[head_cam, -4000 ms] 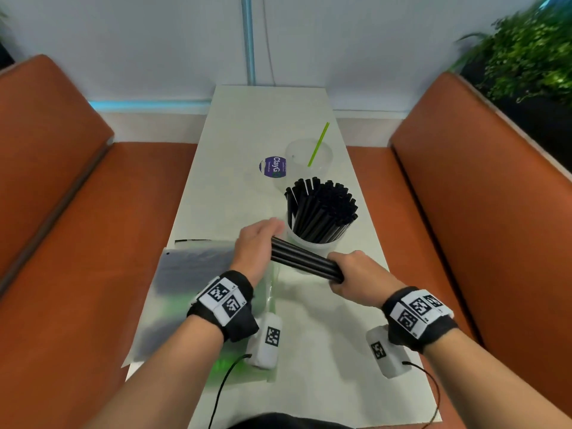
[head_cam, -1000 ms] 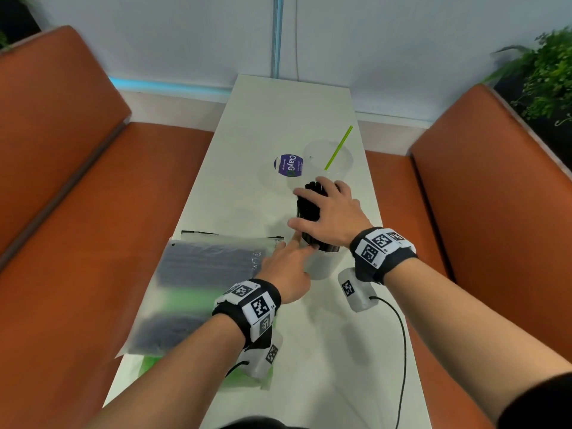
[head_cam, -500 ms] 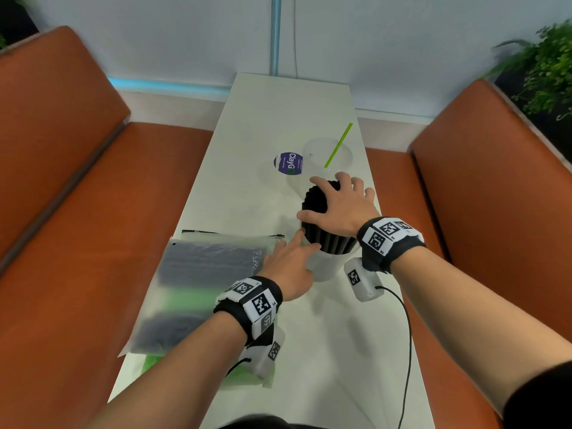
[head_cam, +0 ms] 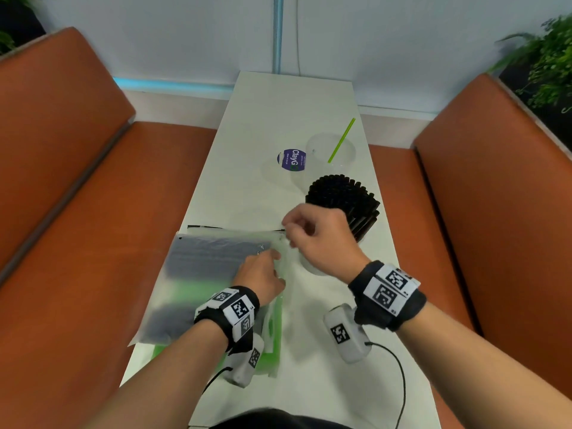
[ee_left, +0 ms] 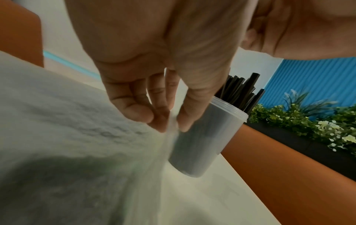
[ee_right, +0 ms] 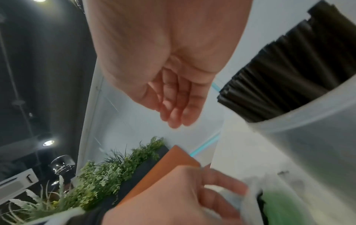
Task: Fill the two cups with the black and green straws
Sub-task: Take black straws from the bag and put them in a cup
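Note:
A clear cup (head_cam: 312, 267) packed with black straws (head_cam: 340, 199) stands at the table's right side. Behind it a second clear cup (head_cam: 329, 151) holds one green straw (head_cam: 341, 140). A frosted bag (head_cam: 213, 267) with black and green straws inside lies at the left. My left hand (head_cam: 274, 255) pinches the bag's right edge, as the left wrist view shows between thumb and fingers (ee_left: 167, 121). My right hand (head_cam: 291, 230) hovers over the bag's far right corner, in front of the full cup. Its fingers (ee_right: 173, 115) are loosely bent and hold nothing.
A purple round label (head_cam: 292, 159) lies left of the far cup. Orange benches (head_cam: 77, 212) flank the narrow white table (head_cam: 278, 113) on both sides. Plants (head_cam: 551, 57) stand behind the right bench. A wall closes the table's far end.
My right hand has lifted off the tops of the black straws and come back toward the bag's corner. My left hand left the cup's side and now pinches the bag's edge.

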Demonstrator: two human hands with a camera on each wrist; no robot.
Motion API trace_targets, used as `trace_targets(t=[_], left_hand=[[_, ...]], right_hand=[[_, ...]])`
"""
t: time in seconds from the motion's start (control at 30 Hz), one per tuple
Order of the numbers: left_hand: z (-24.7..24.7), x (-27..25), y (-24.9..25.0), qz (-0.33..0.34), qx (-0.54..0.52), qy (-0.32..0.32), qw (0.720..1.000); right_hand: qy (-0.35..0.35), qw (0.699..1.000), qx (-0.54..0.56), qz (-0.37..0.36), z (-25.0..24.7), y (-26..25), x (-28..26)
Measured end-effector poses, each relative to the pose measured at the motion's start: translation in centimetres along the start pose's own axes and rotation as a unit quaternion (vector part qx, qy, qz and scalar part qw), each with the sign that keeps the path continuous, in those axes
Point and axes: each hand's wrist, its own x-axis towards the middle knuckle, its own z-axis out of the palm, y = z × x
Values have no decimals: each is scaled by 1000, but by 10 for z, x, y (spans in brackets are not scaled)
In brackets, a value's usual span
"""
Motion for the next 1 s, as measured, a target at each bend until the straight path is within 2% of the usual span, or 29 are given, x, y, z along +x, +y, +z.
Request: trace_targets(t=[0.13, 0.23, 0.33, 0.4, 0.5, 0.57, 0.6, 0.7, 0.8, 0.9, 1.0], left_hand=[[-10, -5, -2, -16, -55, 25, 998], [-19, -8, -1, -11, -108, 42, 993], [-28, -11, 3, 5, -142, 62, 988], [-33, -15, 5, 8, -169, 63, 984], [-39, -20, 4, 4, -229, 58, 972], [-42, -23, 1, 5, -253, 59, 966], [-44, -24, 0, 9, -260, 59, 964], [-44, -27, -3, 18, -274, 56, 960], [-42, -30, -3, 20, -285, 53, 957], [-40, -30, -5, 23, -291, 50, 955], [-41, -29, -7, 27, -294, 48, 954]], right_hand=[[-156, 980, -83, 91, 20, 24, -10], [-208, 964, -134, 95, 35, 51, -21], [-227, 961, -151, 44, 59, 64, -35], [-214, 966, -141, 7, 74, 63, -38], [-185, 969, -120, -108, 88, 54, -35], [-222, 957, -95, -161, 98, 51, -30], [-235, 957, -75, -155, 102, 48, -28], [-242, 968, -38, -63, 109, 49, -23], [-274, 957, -93, -3, 113, 51, -21], [-248, 967, -37, 42, 121, 52, -17], [-290, 946, -108, 96, 121, 51, -15]])
